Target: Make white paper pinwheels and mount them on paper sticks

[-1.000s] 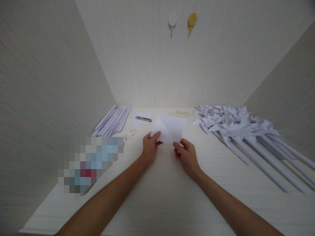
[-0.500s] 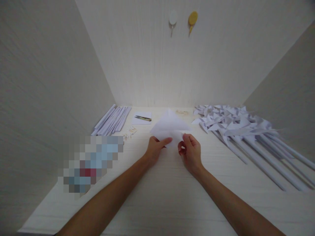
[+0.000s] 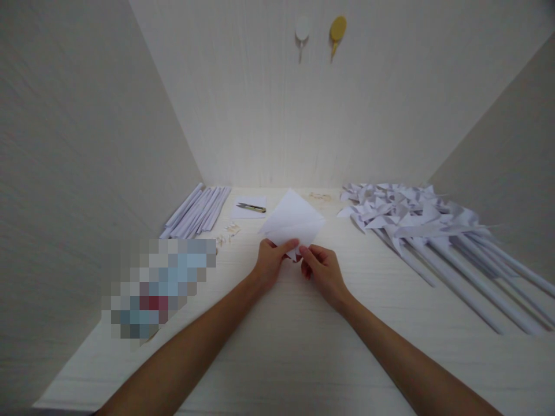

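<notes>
White paper sheet [image 3: 291,222] fans away from me; left hand [image 3: 269,263] and right hand [image 3: 323,270] fingers pinch its near corner together.

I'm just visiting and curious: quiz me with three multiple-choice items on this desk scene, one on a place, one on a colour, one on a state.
1. Where do the small dark-handled scissors lie?
A. on a white paper slip at the back of the table
B. in the right hand
C. on the pinwheel pile

2. What colour is the right-hand one of the two round wall hooks?
A. red
B. yellow
C. black

3. How is the white folded paper sheet held?
A. lying flat, untouched
B. pinched at its near corner by both hands
C. crumpled in one fist

Answers: 1 A, they rest on the slip beside the rolled white paper sticks. 2 B, it is yellow beside a white one. 3 B, the left hand and right hand meet at that corner.
</notes>
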`<action>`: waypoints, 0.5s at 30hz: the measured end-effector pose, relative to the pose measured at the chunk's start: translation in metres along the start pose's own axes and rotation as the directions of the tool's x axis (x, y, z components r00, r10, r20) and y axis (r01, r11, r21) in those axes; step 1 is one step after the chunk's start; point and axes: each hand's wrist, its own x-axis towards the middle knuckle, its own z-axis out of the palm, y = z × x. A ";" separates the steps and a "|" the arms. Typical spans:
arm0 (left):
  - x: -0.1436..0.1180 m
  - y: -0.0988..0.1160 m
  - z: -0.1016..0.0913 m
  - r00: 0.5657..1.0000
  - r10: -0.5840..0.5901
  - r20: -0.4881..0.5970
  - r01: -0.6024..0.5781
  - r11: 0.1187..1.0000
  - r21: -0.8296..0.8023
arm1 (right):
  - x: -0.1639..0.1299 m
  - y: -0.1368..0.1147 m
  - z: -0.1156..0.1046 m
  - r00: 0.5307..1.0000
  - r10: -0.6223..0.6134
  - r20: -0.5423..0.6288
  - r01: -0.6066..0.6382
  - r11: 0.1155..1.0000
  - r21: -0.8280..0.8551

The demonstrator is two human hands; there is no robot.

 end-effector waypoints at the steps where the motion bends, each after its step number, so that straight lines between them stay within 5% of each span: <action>1: 0.000 0.000 0.000 1.000 -0.001 -0.010 0.001 1.000 -0.002 | 0.000 0.000 0.000 1.000 -0.001 0.004 0.001 1.000 -0.001; 15: 0.001 0.003 0.003 0.992 -0.019 -0.121 0.005 0.994 -0.113 | -0.001 -0.001 0.001 0.998 0.033 0.044 -0.037 0.995 0.089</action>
